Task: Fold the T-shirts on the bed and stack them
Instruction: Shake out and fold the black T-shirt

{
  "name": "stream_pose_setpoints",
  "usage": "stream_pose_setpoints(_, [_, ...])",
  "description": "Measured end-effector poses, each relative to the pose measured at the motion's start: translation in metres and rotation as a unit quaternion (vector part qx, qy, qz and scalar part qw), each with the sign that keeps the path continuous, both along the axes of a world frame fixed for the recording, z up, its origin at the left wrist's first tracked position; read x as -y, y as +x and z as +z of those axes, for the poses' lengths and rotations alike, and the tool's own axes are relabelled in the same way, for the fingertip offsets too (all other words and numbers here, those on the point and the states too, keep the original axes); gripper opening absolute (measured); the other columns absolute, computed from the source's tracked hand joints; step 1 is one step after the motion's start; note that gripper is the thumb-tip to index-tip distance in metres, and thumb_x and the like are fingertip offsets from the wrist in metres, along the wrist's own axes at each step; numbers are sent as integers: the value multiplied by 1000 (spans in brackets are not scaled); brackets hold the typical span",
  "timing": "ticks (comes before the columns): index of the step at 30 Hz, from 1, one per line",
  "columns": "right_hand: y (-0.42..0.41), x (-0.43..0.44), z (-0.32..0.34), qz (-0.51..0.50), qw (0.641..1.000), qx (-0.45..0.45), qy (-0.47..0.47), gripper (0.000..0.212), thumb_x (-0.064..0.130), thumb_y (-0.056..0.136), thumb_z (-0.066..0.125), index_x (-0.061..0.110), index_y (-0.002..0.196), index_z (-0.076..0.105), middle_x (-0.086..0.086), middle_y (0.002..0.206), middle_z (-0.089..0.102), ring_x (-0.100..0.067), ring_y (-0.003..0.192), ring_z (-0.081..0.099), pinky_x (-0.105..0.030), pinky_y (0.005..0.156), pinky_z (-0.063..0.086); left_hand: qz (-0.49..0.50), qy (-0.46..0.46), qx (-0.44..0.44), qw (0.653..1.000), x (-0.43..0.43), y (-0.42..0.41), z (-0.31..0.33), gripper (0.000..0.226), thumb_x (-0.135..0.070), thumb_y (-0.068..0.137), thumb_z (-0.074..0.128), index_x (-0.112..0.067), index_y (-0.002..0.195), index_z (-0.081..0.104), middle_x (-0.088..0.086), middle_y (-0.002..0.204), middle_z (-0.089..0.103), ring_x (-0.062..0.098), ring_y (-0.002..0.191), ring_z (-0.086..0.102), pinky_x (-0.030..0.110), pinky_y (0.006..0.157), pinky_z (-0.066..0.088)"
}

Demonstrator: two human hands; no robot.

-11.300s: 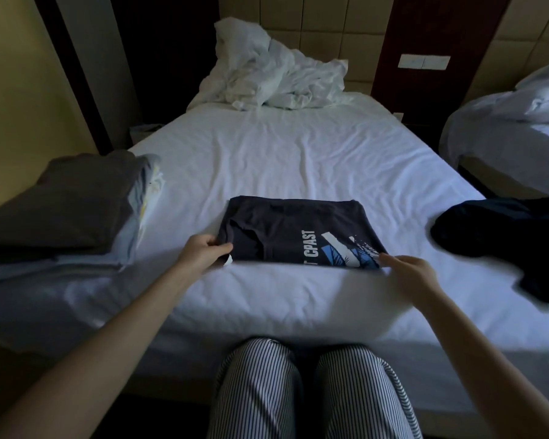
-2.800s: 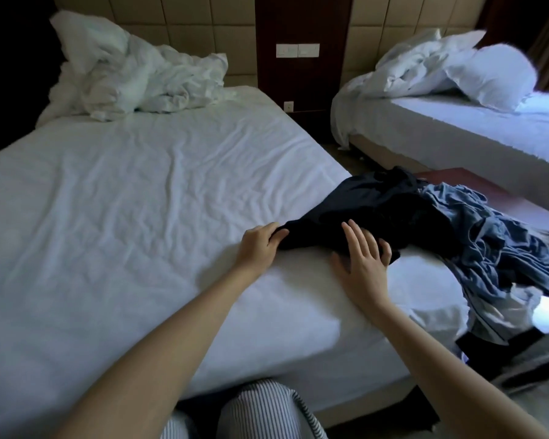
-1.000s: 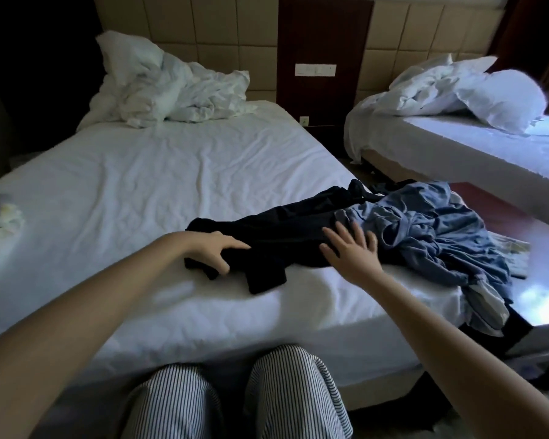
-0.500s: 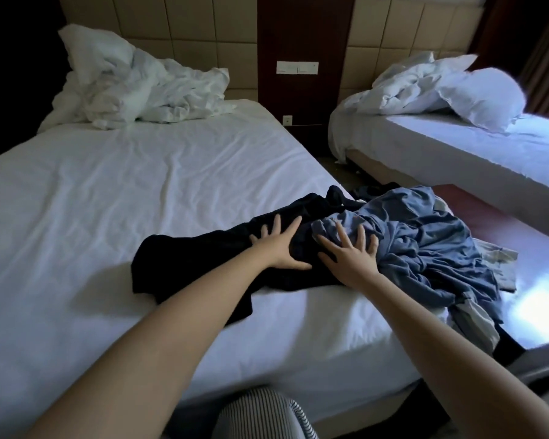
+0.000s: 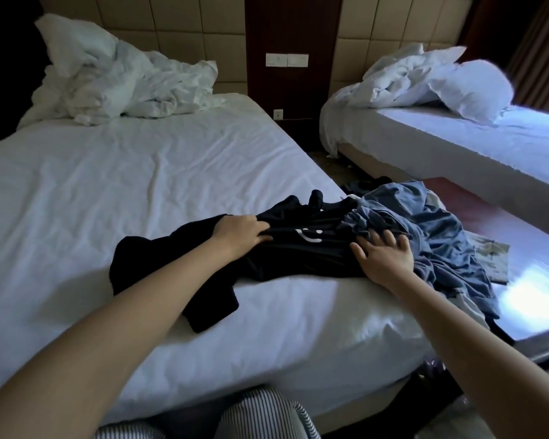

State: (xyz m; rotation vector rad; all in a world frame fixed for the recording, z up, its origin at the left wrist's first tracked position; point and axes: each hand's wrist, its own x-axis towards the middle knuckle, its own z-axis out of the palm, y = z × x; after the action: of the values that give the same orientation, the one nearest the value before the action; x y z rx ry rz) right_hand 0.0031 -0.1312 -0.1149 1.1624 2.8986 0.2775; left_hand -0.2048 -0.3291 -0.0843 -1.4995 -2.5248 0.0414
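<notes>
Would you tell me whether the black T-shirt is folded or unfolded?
Unfolded: the black T-shirt lies crumpled and stretched out on the bed, with uneven edges and no neat creases.

I can read no words or numbers from here; the black T-shirt (image 5: 298, 258) bears only a small white curved mark (image 5: 309, 237), not legible as lettering

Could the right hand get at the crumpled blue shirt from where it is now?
Probably yes. The right hand lies open at the edge of the blue shirt, touching its folds, and nothing covers the shirt. The left hand grips the black T-shirt alongside, clear of that path.
</notes>
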Motion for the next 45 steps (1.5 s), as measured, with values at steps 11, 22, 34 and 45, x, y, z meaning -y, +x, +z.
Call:
stream_pose_setpoints(11, [-64, 96, 18, 22, 985, -117, -124, 48, 49, 98, 19, 27, 128, 50, -9, 152, 24, -35, 142, 6, -52, 111, -4, 102, 22, 143, 984, 183, -35, 25, 34, -50, 94, 44, -35, 121, 60, 0, 114, 60, 22, 108, 57, 35, 89, 45])
stream_pose_setpoints(22, [-148, 149, 16, 83, 957, -154, -230, 49, 46, 96, 37, 22, 138, 40, -3, 143, 42, -26, 133, 34, -45, 108, 18, 155, -9, 365, 918, 181, -23, 42, 52, -46, 101, 20, -34, 150, 9, -1, 153, 31, 23, 137, 36, 36, 113, 24])
stream_pose_setpoints(34, [-192, 119, -25, 31, 961, -197, -193, 101, 78, 69, 52, 14, 143, 25, -5, 145, 33, -22, 139, 19, -46, 112, 8, 144, 32, 259, 954, 96, -80, -32, 69, -64, 81, 56, -29, 137, 40, -1, 151, 28, 21, 139, 25, 41, 110, 21])
stream_pose_setpoints(45, [-163, 111, 4, 57, 874, -284, -390, 40, 62, 67, 67, 24, 78, 65, 4, 81, 70, -21, 92, 65, -37, 96, 42, 115, 378, 270, 878, 140, -69, -6, 26, -28, 81, 72, -15, 101, 62, -4, 84, 59, 16, 81, 58, 23, 73, 42])
